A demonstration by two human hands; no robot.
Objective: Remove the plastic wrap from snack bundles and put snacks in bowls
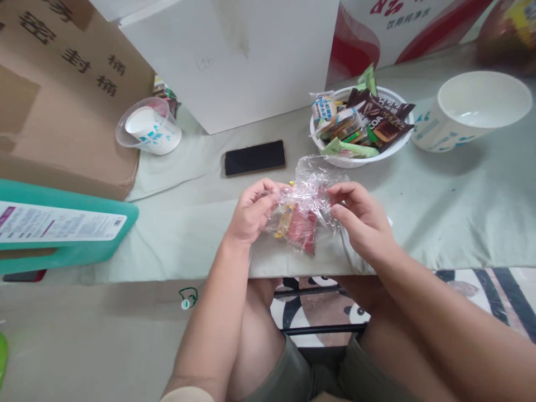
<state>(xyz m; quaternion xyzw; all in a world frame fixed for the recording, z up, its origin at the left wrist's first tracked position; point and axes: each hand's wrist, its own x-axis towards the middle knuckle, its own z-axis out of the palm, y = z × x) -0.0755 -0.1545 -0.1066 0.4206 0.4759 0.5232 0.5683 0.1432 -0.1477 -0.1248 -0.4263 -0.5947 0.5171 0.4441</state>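
A crumpled clear plastic bag (310,192) is between my hands near the table's front edge. Small packets show through it: a red packet (302,228) and a yellow packet (285,221). My left hand (256,211) pinches the bag's left side between thumb and fingers. On the other side, my right hand (360,215) has its thumb and curled fingertips closed on the plastic. Just beyond the bag lies a dark-screened phone (255,158). A white bowl (360,162) of wrapped snacks (355,123) stands behind it to the right.
A large paper cup (473,109) stands right of the bowl. White boxes (251,61) line the back. At left are a cardboard box (71,111), a clear cup holding a paper cup (146,128), and a green labelled container (67,223). The cloth-covered table (444,223) ends before my knees.
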